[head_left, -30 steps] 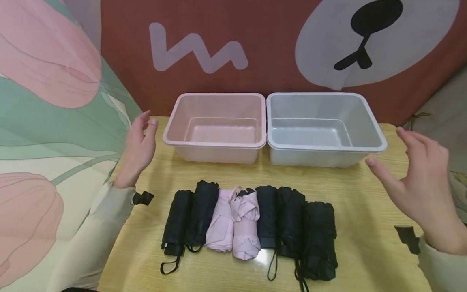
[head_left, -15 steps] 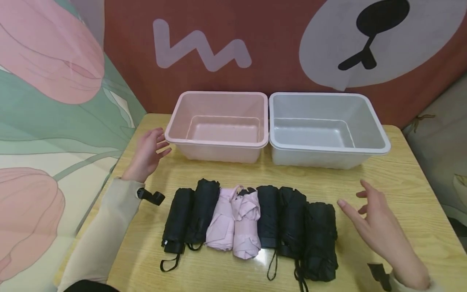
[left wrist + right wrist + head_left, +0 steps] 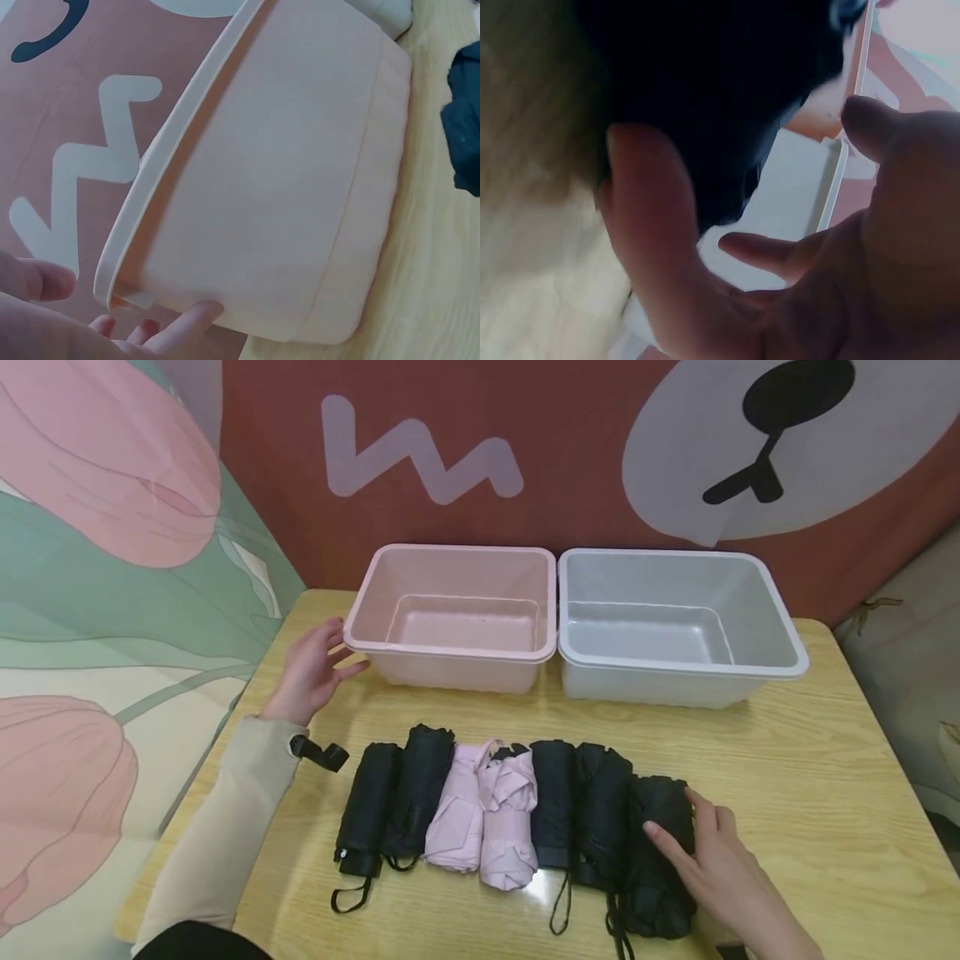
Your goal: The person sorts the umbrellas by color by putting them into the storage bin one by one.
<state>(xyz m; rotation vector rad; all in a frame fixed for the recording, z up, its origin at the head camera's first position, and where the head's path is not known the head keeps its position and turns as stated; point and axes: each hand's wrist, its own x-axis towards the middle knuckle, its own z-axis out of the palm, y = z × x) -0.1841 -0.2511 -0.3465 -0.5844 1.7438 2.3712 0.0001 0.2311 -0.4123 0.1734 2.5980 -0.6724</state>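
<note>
Seven would be too exact, so several folded umbrellas lie side by side in a row on the table. At the row's right end my right hand [image 3: 723, 868] reaches over a black umbrella [image 3: 656, 897], thumb above it and fingers along its far right side. In the right wrist view that hand's fingers [image 3: 652, 202] are spread beside the dark fabric. My left hand [image 3: 307, 672] is at the left end of a pink bin [image 3: 465, 670], its relaxed fingers right by the rim; the left wrist view shows them beside the bin's wall [image 3: 270, 180].
A pale grey-blue bin [image 3: 660, 687] stands against the pink one at the back. Two pink umbrellas [image 3: 508, 852] lie mid-row between black ones [image 3: 367, 810]. Wrist straps [image 3: 351, 902] hang toward the front. A printed cloth [image 3: 585, 460] covers the wall behind.
My right hand has come in from the right and down to the rightmost black umbrella. The left hand has moved right, up to the pink bin's end.
</note>
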